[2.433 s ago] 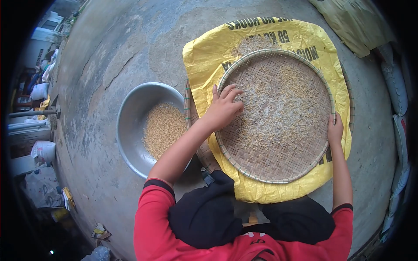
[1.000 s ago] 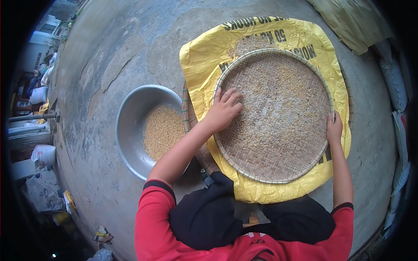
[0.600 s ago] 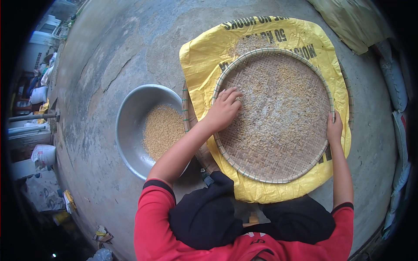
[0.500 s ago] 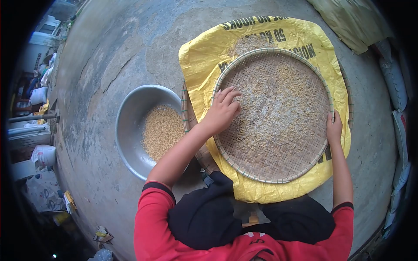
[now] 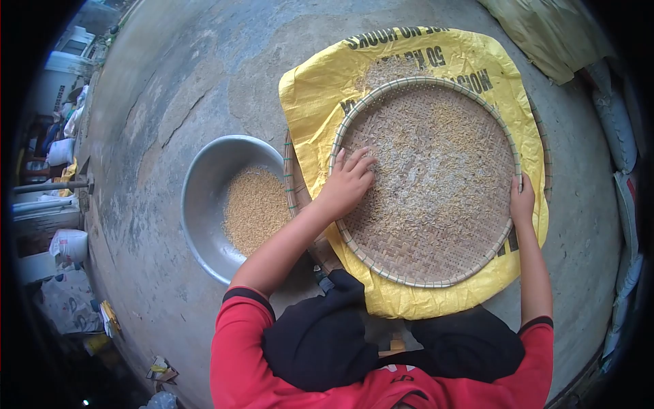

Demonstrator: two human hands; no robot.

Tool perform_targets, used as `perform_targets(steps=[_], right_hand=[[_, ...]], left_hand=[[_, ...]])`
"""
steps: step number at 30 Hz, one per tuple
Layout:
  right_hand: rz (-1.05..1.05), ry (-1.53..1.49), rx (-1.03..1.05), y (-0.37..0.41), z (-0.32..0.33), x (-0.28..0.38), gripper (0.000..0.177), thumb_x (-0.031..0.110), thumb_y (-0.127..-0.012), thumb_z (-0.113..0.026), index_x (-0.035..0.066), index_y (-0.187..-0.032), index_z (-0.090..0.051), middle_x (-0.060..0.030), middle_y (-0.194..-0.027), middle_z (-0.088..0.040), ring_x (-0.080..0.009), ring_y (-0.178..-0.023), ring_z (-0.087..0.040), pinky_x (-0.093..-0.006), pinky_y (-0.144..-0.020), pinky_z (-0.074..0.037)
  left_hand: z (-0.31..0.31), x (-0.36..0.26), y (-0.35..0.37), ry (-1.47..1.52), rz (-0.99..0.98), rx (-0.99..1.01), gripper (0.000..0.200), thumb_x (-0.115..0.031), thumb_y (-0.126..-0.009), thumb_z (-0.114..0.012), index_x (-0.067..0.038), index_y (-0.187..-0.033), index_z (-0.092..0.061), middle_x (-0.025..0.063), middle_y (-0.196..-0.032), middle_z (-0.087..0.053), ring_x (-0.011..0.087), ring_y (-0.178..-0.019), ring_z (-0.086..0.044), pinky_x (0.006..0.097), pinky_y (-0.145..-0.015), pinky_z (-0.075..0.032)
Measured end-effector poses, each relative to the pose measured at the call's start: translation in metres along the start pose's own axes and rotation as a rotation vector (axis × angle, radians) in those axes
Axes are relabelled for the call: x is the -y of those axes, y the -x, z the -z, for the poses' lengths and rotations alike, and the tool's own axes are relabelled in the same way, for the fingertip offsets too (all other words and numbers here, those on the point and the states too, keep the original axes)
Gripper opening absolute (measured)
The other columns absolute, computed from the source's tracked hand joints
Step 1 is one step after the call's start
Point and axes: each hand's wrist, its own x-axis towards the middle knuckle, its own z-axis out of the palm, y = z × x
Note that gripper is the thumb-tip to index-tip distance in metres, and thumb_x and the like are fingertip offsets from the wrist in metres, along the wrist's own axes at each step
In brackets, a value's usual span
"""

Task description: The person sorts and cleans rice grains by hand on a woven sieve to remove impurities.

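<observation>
A round woven bamboo winnowing tray point(image 5: 429, 264) lies over a yellow sack with black print point(image 5: 310, 95). Yellowish unhusked grains and whiter ones point(image 5: 436, 167) are scattered across its weave, thickest around the middle. My left hand point(image 5: 349, 183) rests over the tray's left rim, fingers spread and tips at the edge of the grain; nothing shows in it. On the opposite side, my right hand point(image 5: 522, 201) grips the rim, with most of its fingers hidden beneath. Left of the tray, a metal basin point(image 5: 203, 204) holds a heap of golden grain point(image 5: 257, 210).
Under the sack, the rim of another woven tray point(image 5: 291, 170) shows. Some grain point(image 5: 395, 71) lies on the sack beyond the tray. Filled sacks point(image 5: 616, 129) line the right side. Containers and bags point(image 5: 68, 300) crowd the left edge of the concrete floor point(image 5: 157, 273).
My left hand has shifted slightly down, and its fingers have spread a little over the tray. My right hand and the tray have stayed in place.
</observation>
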Motion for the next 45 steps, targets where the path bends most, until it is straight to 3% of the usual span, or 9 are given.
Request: perform_targets(steps=[6, 9, 28, 32, 34, 36, 39, 41, 45], right_hand=[[-0.008, 0.008, 0.006, -0.001, 0.000, 0.001, 0.030, 0.022, -0.089, -0.049, -0.001, -0.109, -0.052, -0.0187, -0.093, -0.060, -0.0312, -0.087, -0.058, -0.0343, -0.077, -0.044], [-0.023, -0.003, 0.014, -0.001, 0.001, -0.001, 0.030, 0.021, -0.089, -0.049, -0.001, -0.108, -0.052, -0.0183, -0.093, -0.060, -0.0308, -0.087, -0.058, -0.0340, -0.077, -0.044], [-0.005, -0.030, 0.007, -0.001, -0.001, -0.002, 0.029, 0.023, -0.089, -0.049, 0.000, -0.106, -0.053, -0.0166, -0.087, -0.060, -0.0275, -0.081, -0.058, -0.0332, -0.073, -0.044], [-0.011, -0.026, 0.023, -0.001, 0.000, -0.002, 0.030, 0.024, -0.090, -0.049, -0.001, -0.106, -0.053, -0.0164, -0.088, -0.060, -0.0269, -0.081, -0.058, -0.0331, -0.073, -0.044], [-0.050, -0.003, 0.045, -0.001, 0.001, 0.000, 0.030, 0.024, -0.090, -0.049, -0.001, -0.106, -0.053, -0.0164, -0.088, -0.060, -0.0266, -0.081, -0.058, -0.0329, -0.073, -0.044], [-0.025, -0.026, 0.028, -0.001, -0.001, -0.002, 0.031, 0.024, -0.090, -0.049, -0.001, -0.107, -0.053, -0.0165, -0.089, -0.060, -0.0267, -0.081, -0.058, -0.0328, -0.074, -0.044], [-0.009, -0.050, 0.008, -0.001, -0.001, -0.005, 0.031, 0.025, -0.090, -0.049, -0.001, -0.107, -0.053, -0.0168, -0.090, -0.060, -0.0268, -0.083, -0.058, -0.0327, -0.075, -0.044], [-0.021, -0.054, 0.008, 0.000, -0.001, -0.006, 0.032, 0.025, -0.090, -0.049, -0.001, -0.108, -0.053, -0.0170, -0.090, -0.060, -0.0268, -0.083, -0.058, -0.0327, -0.075, -0.044], [0.022, -0.018, -0.008, 0.000, -0.002, -0.005, 0.031, 0.025, -0.090, -0.048, -0.001, -0.108, -0.053, -0.0168, -0.090, -0.060, -0.0267, -0.084, -0.058, -0.0327, -0.076, -0.044]], left_hand=[[0.002, -0.003, 0.001, -0.015, -0.027, -0.021, 0.017, -0.012, -0.079, -0.047, -0.003, -0.091, -0.054, 0.0099, -0.122, -0.044, 0.0279, -0.127, -0.030, 0.0540, -0.100, -0.026], [0.001, -0.002, 0.002, -0.069, -0.012, 0.042, 0.016, -0.016, -0.084, -0.047, -0.005, -0.093, -0.053, 0.0090, -0.125, -0.041, 0.0279, -0.128, -0.028, 0.0539, -0.102, -0.024], [0.015, 0.001, 0.003, -0.126, -0.121, 0.016, 0.022, -0.013, -0.079, -0.048, 0.002, -0.094, -0.054, 0.0159, -0.125, -0.041, 0.0340, -0.128, -0.027, 0.0520, -0.102, -0.024], [0.073, -0.003, 0.025, 0.235, 0.133, -0.118, 0.013, -0.007, -0.081, -0.055, 0.001, -0.089, -0.049, 0.0180, -0.115, -0.047, 0.0318, -0.117, -0.041, 0.0394, -0.094, -0.036], [0.108, 0.002, 0.049, 0.443, 0.611, 0.007, 0.009, -0.006, -0.084, -0.052, 0.000, -0.088, -0.047, 0.0182, -0.096, -0.056, 0.0300, -0.099, -0.054, 0.0378, -0.082, -0.043], [0.116, 0.021, 0.078, 0.457, 0.795, -0.140, 0.008, -0.007, -0.085, -0.049, 0.000, -0.089, -0.047, 0.0184, -0.083, -0.057, 0.0331, -0.080, -0.057, 0.0410, -0.071, -0.043], [0.102, 0.065, 0.123, 0.330, 0.918, -0.089, 0.011, -0.006, -0.083, -0.053, 0.000, -0.090, -0.048, 0.0180, -0.082, -0.059, 0.0345, -0.077, -0.058, 0.0417, -0.070, -0.044], [0.086, 0.084, 0.148, -0.067, 1.068, 0.265, 0.017, -0.010, -0.079, -0.060, -0.002, -0.091, -0.051, 0.0173, -0.086, -0.061, 0.0328, -0.083, -0.059, 0.0413, -0.071, -0.044], [0.079, 0.070, 0.137, -0.162, 1.097, 0.274, 0.026, -0.013, -0.073, -0.067, -0.003, -0.094, -0.055, 0.0152, -0.089, -0.062, 0.0308, -0.088, -0.059, 0.0414, -0.074, -0.044]])
